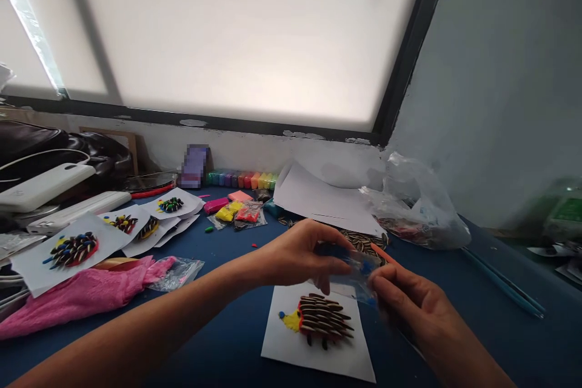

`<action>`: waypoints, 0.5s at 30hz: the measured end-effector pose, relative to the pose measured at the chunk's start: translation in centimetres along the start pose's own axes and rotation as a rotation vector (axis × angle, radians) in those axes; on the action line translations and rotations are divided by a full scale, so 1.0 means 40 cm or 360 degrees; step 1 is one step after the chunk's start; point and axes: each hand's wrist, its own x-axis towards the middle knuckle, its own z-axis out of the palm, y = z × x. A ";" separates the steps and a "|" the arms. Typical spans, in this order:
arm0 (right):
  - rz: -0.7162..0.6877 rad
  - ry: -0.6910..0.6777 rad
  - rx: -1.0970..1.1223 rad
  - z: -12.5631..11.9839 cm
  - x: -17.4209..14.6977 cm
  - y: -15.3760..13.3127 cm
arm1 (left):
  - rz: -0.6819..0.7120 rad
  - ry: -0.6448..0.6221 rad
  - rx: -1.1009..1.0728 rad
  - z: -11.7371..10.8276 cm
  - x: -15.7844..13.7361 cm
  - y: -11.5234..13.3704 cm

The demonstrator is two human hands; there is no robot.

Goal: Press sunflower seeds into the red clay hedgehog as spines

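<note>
Left hand and right hand pinching a clear bag with blue bits
The bag is at one o'clock from the seed-spined hedgehog, which lies on white paper on the blue surface.

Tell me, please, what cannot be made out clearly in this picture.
In the head view:
Clear bag: blue bits too blurred to identify; one end covered by the right hand.
Phone-like item: masked by pixelation.
Seed pile: partly hidden by the left hand.
Pink cloth: cut off by the left edge.
</note>
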 end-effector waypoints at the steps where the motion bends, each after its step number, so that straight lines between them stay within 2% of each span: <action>1: -0.0002 -0.0009 0.0006 0.000 -0.001 0.000 | 0.0001 -0.0006 -0.0032 0.001 0.000 0.000; 5: -0.0015 -0.0005 0.0021 0.008 -0.007 -0.004 | 0.0006 -0.0034 -0.0040 0.006 0.003 -0.002; 9: -0.0024 -0.0088 -0.0023 0.007 -0.002 0.001 | 0.0039 0.0013 -0.0047 0.013 0.007 -0.016; 15: 0.0018 0.0139 0.0170 -0.007 0.025 0.032 | 0.0091 0.0251 -0.0660 0.026 0.020 -0.029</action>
